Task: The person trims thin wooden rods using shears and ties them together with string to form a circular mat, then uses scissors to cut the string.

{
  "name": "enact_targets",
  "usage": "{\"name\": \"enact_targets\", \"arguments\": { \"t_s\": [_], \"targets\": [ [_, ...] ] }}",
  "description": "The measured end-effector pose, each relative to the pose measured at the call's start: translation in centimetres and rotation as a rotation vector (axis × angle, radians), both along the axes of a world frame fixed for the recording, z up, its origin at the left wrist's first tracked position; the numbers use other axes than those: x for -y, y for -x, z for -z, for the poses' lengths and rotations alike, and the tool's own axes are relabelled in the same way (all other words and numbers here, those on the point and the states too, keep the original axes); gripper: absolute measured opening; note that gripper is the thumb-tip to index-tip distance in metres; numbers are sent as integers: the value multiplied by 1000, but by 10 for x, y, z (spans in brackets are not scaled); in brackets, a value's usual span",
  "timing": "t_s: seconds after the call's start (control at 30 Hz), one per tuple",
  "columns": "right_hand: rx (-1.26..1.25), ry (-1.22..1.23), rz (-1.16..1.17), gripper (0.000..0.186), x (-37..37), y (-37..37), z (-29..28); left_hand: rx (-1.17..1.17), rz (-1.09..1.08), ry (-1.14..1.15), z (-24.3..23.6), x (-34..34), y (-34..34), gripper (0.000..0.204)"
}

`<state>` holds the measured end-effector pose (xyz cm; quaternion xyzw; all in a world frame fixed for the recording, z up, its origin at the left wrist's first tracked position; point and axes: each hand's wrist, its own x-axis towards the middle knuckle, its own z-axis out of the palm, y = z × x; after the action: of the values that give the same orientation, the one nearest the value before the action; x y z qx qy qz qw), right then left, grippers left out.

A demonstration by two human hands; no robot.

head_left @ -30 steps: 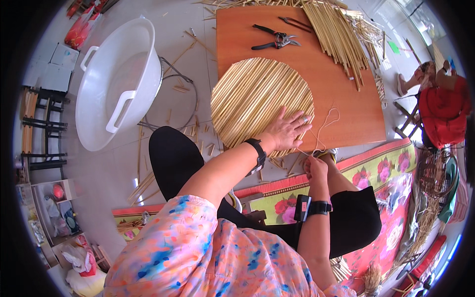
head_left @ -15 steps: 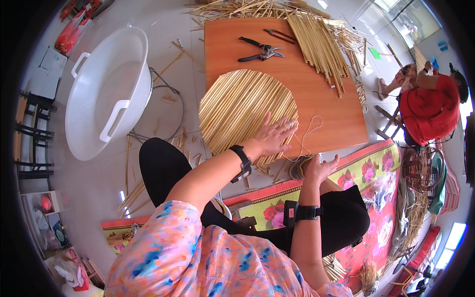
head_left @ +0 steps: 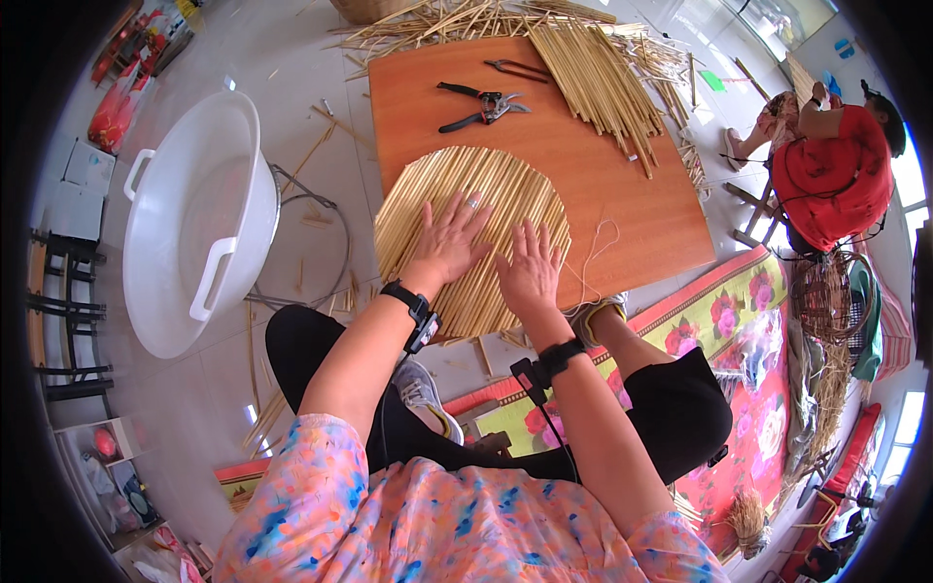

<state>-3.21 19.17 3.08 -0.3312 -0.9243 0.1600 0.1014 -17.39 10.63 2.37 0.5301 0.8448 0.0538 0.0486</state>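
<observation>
A round, flat disc of golden straw stalks laid side by side (head_left: pixel 505 185) lies on an orange-brown wooden board (head_left: pixel 622 233). My left hand (head_left: pixel 451 241) rests flat on the middle of the disc, fingers spread. Beside it, my right hand (head_left: pixel 531 272) lies flat toward the disc's right side, its fingers stretched out. Neither hand grips anything. From the disc's right edge a thin white string (head_left: pixel 601 241) trails over the board. Pruning shears with black handles (head_left: pixel 484 107) lie beyond the disc, next to a dark slender tool that looks like pliers (head_left: pixel 518 70).
A row of joined straw stalks (head_left: pixel 598 92) covers the board's far right, with loose stalks (head_left: pixel 457 27) behind. A large white tub (head_left: pixel 199 223) stands left. A flowered mat (head_left: pixel 724 316) spreads at right, near a seated person in red (head_left: pixel 836 180).
My right hand has come up from beside the board onto the disc. My left hand has shifted left, from the disc's right edge to its middle.
</observation>
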Motion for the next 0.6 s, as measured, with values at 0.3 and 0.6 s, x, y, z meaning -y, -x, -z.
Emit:
{"name": "enact_targets", "arguments": {
  "t_s": [0.3,0.6],
  "targets": [
    [139,10,-14,67,2,6,21,-74,19,-150,21,2,0,57],
    [-16,-33,12,69,-1,4,29,-69,38,-46,16,-4,-2,60]
  ]
}}
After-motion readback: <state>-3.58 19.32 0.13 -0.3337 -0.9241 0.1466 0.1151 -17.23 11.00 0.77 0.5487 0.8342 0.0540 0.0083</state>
